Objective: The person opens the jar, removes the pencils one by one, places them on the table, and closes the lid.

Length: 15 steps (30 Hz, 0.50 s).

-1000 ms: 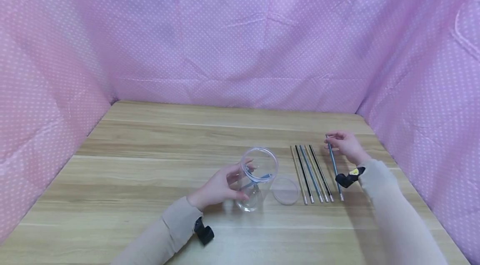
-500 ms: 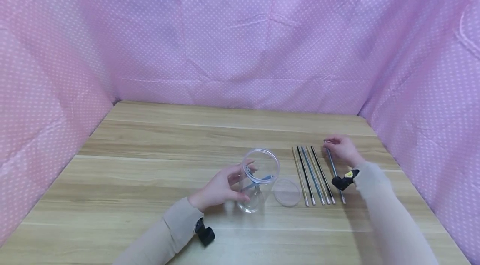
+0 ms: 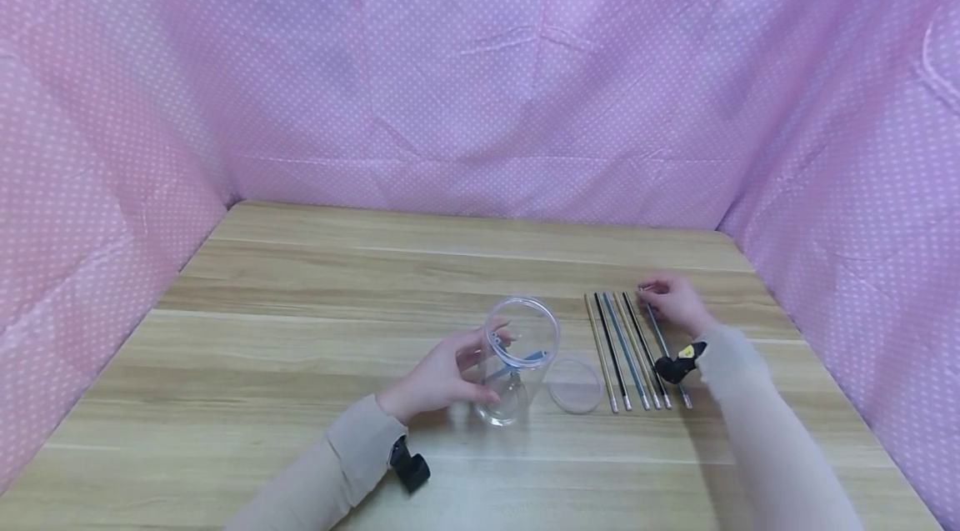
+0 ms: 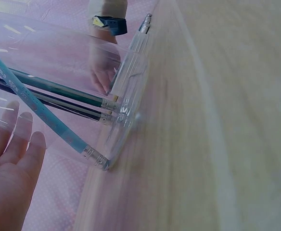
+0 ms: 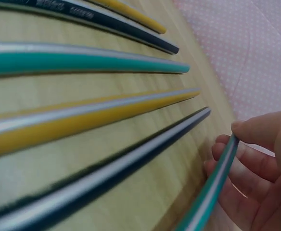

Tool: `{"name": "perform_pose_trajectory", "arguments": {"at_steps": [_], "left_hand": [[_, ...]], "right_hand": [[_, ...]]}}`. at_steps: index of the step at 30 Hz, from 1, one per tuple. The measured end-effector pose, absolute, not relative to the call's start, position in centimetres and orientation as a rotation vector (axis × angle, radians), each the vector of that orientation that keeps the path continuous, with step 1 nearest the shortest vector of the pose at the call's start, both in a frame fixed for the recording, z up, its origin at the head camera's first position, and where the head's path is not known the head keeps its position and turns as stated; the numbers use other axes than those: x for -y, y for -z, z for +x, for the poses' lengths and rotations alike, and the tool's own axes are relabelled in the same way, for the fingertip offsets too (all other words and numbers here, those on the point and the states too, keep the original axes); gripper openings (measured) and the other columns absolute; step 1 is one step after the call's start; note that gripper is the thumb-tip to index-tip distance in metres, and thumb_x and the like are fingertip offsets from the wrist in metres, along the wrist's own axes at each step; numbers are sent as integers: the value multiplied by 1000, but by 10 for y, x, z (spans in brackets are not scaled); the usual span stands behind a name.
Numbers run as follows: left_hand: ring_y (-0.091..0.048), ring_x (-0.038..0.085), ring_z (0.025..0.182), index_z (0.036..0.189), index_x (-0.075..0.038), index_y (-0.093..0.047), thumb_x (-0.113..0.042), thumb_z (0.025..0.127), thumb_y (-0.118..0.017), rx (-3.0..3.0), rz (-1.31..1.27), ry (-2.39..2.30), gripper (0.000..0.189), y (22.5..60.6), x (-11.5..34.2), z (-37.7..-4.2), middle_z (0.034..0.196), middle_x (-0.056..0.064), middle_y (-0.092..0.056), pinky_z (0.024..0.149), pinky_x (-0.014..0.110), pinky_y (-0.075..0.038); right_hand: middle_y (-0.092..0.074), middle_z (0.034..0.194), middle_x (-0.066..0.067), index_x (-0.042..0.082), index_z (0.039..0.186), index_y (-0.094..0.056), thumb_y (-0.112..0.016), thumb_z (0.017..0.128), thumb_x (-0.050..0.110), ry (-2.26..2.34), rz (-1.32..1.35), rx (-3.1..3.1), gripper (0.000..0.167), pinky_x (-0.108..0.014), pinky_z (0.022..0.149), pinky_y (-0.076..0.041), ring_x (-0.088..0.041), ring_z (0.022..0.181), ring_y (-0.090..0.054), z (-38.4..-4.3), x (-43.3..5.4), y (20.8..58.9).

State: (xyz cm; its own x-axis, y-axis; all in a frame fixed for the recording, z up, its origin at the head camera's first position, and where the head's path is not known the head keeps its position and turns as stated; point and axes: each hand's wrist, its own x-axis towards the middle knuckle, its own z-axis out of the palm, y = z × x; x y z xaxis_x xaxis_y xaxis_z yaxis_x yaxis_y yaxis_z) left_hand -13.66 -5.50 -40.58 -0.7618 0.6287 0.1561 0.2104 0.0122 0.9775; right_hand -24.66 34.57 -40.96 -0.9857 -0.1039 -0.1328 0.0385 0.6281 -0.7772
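My left hand (image 3: 438, 377) curls round a clear plastic cup (image 3: 498, 421) standing at mid-table. Inside the cup, a light blue pencil (image 4: 49, 115) leans across a green pencil (image 4: 73, 91) and a dark one (image 4: 70, 106), eraser ends at the bottom. Over on the right, my right hand (image 3: 675, 302) pinches the far end of a teal pencil (image 5: 210, 192) between thumb and fingers. That pencil lies at a slant, its eraser end (image 3: 687, 403) toward me. Left of it lie several pencils side by side, the nearest a black one (image 5: 131, 166).
A clear round lid (image 3: 574, 411) lies flat between the cup and the pencil row, whose leftmost is a yellow pencil (image 3: 600, 352). All are on a wooden table (image 3: 315, 281). Pink dotted cloth (image 3: 480, 97) hangs behind and at both sides.
My right hand has shifted left and slightly nearer, swinging the teal pencil's far end toward the row while its eraser end stays about in place. My left hand and the cup have not moved.
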Motion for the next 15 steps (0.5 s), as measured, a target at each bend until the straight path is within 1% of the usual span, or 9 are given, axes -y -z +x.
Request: {"name": "perform_pose_trajectory", "arguments": {"at_steps": [4, 7, 9, 11, 15], "left_hand": [[-39, 30, 135, 138, -4, -46, 2, 69, -79, -1978, 868, -1798, 77, 406, 55, -137, 146, 17, -41, 116, 45, -27], [-40, 30, 135, 141, -8, -43, 1, 69, -78, -1980, 873, -1791, 80, 406, 55, -137, 145, 16, -43, 116, 46, -27], [-39, 30, 135, 141, -9, -42, 1, 70, -78, -1981, 880, -1789, 81, 406, 55, -137, 144, 16, -43, 116, 47, -27], [-39, 30, 136, 142, -9, -41, 1, 70, -78, -1980, 882, -1787, 81, 406, 55, -137, 145, 16, -44, 116, 47, -26], [-37, 29, 136, 142, -5, -41, 1, 70, -77, -1986, 890, -1789, 81, 406, 55, -137, 145, 15, -43, 116, 48, -26]], "right_hand": [[-67, 97, -23, -13, 115, -54, -57, 92, 7, 1182, -97, -2777, 30, -21, 59, -54, -3, 70, -57, -247, -344, 413], [-65, 100, -27, -12, 114, -56, -58, 91, 7, 1131, -118, -2823, 30, -22, 59, -54, -6, 71, -57, -247, -342, 414], [-65, 99, -27, -12, 112, -57, -59, 91, 8, 1088, -135, -2856, 29, -22, 60, -54, -10, 72, -59, -248, -341, 415], [-65, 99, -26, -11, 110, -58, -60, 90, 9, 1035, -162, -2895, 29, -25, 63, -54, -18, 77, -61, -249, -340, 415], [-65, 99, -26, -10, 107, -61, -62, 89, 10, 941, -215, -2964, 27, -38, 73, -55, -34, 89, -62, -250, -339, 417]]}}
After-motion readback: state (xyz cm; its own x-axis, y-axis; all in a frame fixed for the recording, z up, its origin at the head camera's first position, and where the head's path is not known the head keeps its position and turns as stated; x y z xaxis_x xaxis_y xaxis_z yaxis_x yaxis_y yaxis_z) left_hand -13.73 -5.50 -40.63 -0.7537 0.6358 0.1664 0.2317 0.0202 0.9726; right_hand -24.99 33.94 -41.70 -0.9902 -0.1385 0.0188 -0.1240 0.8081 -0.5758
